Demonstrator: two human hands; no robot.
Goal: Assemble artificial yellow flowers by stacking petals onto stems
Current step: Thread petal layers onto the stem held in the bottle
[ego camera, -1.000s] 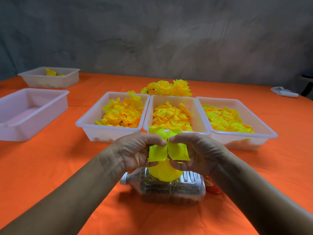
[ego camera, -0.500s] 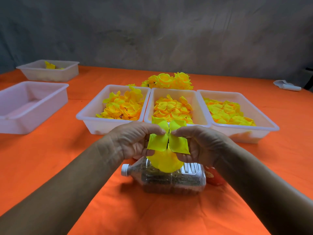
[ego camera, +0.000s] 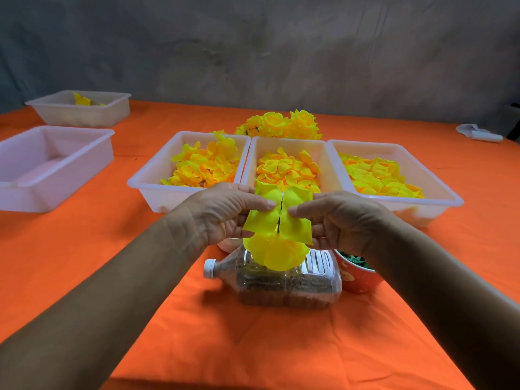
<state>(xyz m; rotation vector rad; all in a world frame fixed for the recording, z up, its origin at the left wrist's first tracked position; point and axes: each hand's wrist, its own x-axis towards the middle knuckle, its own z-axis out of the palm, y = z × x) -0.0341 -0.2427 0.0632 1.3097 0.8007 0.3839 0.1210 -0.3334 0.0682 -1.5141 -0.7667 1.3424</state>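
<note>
No legible writing anywhere (only blurred pale marks on the red cup [ego camera: 358, 280] at near right, holding something green). Three white trays side by side across the middle: left tray [ego camera: 157, 187], middle tray [ego camera: 250, 164], right tray [ego camera: 439, 198], each heaped with loose yellow petals. Far behind, a bunch of finished yellow flowers [ego camera: 281, 125]. At far left, two more trays [ego camera: 92, 147], one with a few yellow scraps. Near centre, a clear bottle [ego camera: 284, 282] on its side, filled with dark grains. Above it, left hand [ego camera: 225, 215] and right hand [ego camera: 340, 220] both pinched on a yellow petal piece [ego camera: 277, 235], a dark stem [ego camera: 280, 213] showing through its middle.
</note>
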